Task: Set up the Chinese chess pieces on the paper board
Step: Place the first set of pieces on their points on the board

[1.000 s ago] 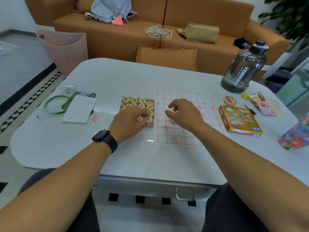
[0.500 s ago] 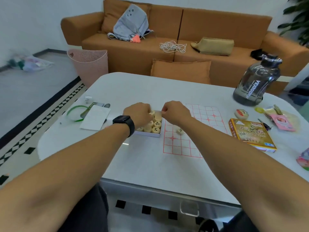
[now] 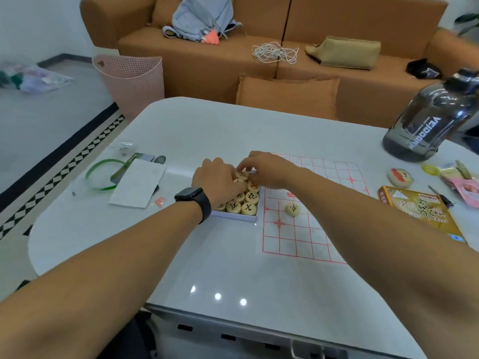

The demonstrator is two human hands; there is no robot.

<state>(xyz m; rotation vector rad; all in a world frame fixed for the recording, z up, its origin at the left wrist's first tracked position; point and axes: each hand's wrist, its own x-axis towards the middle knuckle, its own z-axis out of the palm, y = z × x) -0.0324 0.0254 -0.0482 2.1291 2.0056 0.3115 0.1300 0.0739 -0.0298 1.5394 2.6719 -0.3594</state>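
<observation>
Wooden round chess pieces in the white box lay under your curled left hand and right hand, grips hidden.

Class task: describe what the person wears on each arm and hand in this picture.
The left hand has a black smartwatch with a dark rectangular face on a black band at the wrist. The right hand wears nothing visible. Both forearms are bare, with no sleeves, gloves or rings showing.
</observation>
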